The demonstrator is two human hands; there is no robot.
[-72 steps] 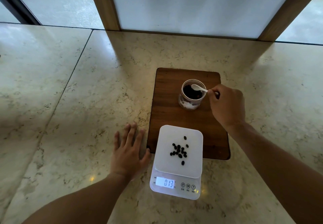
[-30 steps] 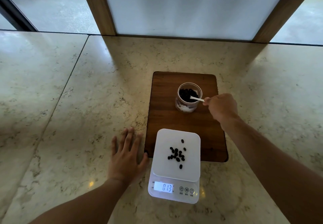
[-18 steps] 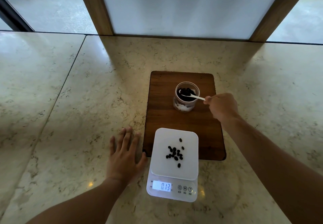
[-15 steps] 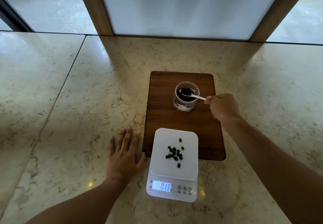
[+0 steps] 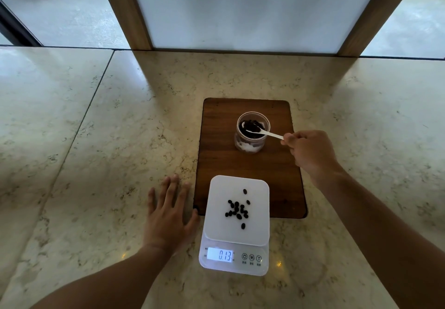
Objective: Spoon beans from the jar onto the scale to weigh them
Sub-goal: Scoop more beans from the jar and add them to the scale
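- A white plastic spoon [image 5: 264, 133] is pinched by its handle in the curled fingers of the right hand [image 5: 309, 153]; its bowl, loaded with dark beans, is held over the mouth of the clear jar [image 5: 252, 132].
- The jar is stood upright on a dark wooden board [image 5: 248, 164], toward its far half.
- A white digital scale [image 5: 237, 224] is set at the board's near edge, overlapping it; a small cluster of black beans [image 5: 237, 208] is spread on its platform, and 0.13 is shown on the lit display [image 5: 220, 255].
- The left hand [image 5: 168, 214] is laid flat, fingers spread, on the countertop just beside the scale, its thumb touching the board's corner.
- Everything is carried on a beige marble countertop [image 5: 96, 140], crossed by a seam on the left.
- Behind, a frosted panel [image 5: 245, 7] is framed by wooden posts [image 5: 125, 10].
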